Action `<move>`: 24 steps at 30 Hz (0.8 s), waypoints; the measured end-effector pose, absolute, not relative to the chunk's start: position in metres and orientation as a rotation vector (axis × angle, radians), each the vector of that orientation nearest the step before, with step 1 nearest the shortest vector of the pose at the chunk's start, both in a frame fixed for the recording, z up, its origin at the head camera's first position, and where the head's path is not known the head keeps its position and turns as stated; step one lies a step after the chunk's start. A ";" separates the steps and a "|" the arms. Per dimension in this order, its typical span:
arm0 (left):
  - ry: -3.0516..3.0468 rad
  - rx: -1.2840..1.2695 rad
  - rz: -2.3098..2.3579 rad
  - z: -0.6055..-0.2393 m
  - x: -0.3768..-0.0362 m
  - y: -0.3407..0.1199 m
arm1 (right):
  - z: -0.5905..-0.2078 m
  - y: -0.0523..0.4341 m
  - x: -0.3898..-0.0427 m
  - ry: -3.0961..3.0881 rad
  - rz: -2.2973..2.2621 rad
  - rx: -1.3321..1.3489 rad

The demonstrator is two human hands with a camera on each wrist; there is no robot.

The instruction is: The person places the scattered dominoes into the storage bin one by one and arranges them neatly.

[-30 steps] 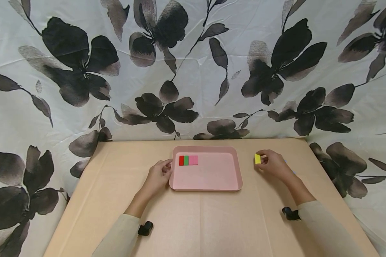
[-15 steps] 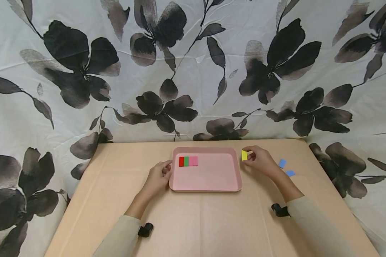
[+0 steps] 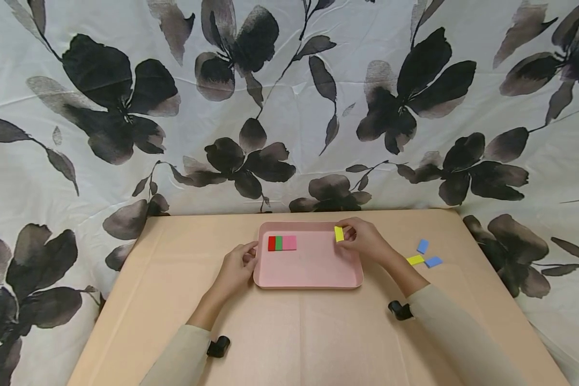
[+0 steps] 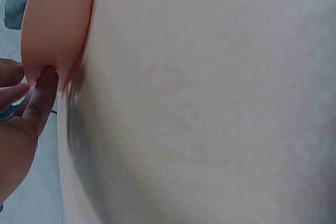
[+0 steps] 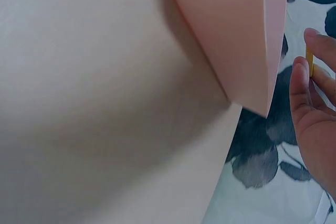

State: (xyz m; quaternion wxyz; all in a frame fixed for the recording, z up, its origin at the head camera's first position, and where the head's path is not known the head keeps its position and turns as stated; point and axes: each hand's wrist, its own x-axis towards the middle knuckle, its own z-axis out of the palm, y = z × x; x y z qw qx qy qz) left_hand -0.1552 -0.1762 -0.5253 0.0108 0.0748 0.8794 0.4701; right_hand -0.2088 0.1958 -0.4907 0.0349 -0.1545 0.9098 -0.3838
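right hand (image 3: 364, 242): pinches a small yellow tile (image 3: 339, 234) between thumb and fingertips, held on edge above the far right part of the pink tray (image 3: 313, 281). in the right wrist view only a thin yellow edge of the tile shows between the fingers (image 5: 300, 85), so the grip sits on its flat faces.

left hand (image 3: 238, 264): fingers loosely curled against the tray's left rim; the left wrist view shows a fingertip (image 4: 46, 85) touching the rim's outer wall. whether the thumb hooks over the rim cannot be told. it reads as a steadying contact, not a lift.

tray contents: a red tile (image 3: 272, 243), a green tile (image 3: 279, 243) and a pink tile (image 3: 289, 243) lie flat, touching side by side, in the far left corner. the rest of the tray floor shows bare pink.

table (image 3: 289, 343): a second yellow tile (image 3: 415, 260) and two blue tiles (image 3: 422, 246) (image 3: 433, 261) lie near each other to the right of the tray, apart from it.

handling judgement: the held tile looks thin, rigid and very light, probably smooth-faced, so a light two-finger pinch is enough; squeezing harder gains nothing and may make it squirt out. taking it across the flat faces, as here, looks sound for carrying. to set it flush beside the pink tile, holding it by the short edges would likely leave the long edge free to butt against the row. the tray looks light and could slide on the smooth table cover if nudged, which makes the left hand's contact useful.
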 end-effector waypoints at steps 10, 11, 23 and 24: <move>2.697 0.230 1.488 -0.521 -0.165 -0.180 | -0.494 0.158 -0.226 2.721 -1.133 -0.511; 2.697 0.232 1.489 -0.521 -0.166 -0.180 | -0.496 0.156 -0.228 2.725 -1.115 -0.526; 2.674 0.203 1.507 -0.523 -0.174 -0.178 | -0.517 0.123 -0.241 2.707 -0.988 -0.582; 2.671 0.199 1.509 -0.523 -0.174 -0.178 | -0.518 0.121 -0.242 2.700 -0.989 -0.573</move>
